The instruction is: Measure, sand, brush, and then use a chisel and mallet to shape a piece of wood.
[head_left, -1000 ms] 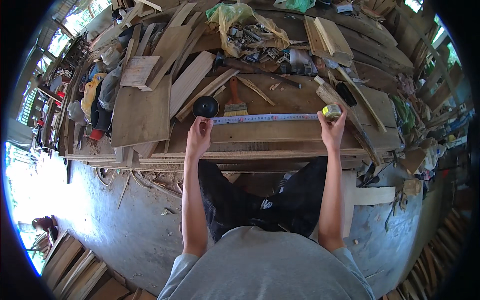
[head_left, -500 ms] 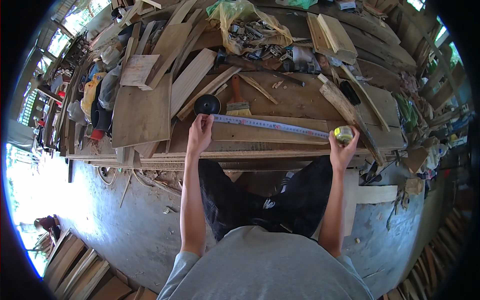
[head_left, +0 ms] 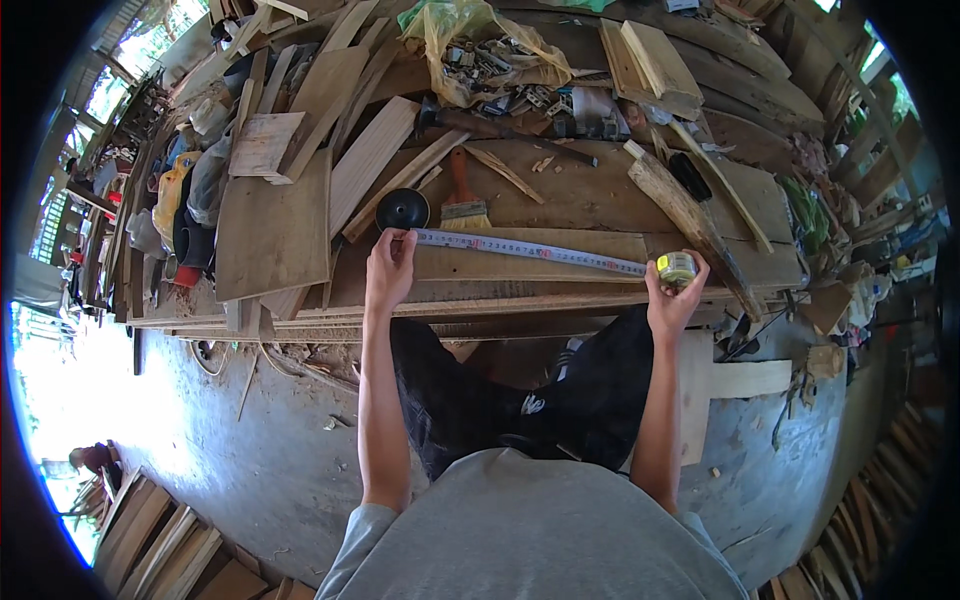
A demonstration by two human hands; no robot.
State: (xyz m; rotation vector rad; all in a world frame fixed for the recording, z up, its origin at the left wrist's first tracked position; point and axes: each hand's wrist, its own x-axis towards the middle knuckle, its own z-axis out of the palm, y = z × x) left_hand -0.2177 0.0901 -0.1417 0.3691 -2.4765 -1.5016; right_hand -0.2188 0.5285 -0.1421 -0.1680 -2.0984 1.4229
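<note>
A tape measure (head_left: 676,267) with a clear and yellow case sits in my right hand (head_left: 674,298), its fingers closed around it. The pale blade (head_left: 530,250) stretches left across a wooden board (head_left: 590,246) at the bench's front. My left hand (head_left: 391,272) pinches the blade's free end. Just beyond that hand is a round black cup-shaped object (head_left: 403,209). A paintbrush (head_left: 463,195) with an orange handle lies behind the blade, bristles toward me.
A hammer-like tool (head_left: 500,128) lies farther back, below a yellow plastic bag (head_left: 480,50) of small metal parts. On the right is a rough wood stick (head_left: 690,220). Planks (head_left: 275,225) and bags crowd the left. Timber (head_left: 150,540) is stacked on the floor.
The view has shifted slightly, so bench and hands appear a little further left. Both hands keep hold of the tape measure, its blade still drawn out.
</note>
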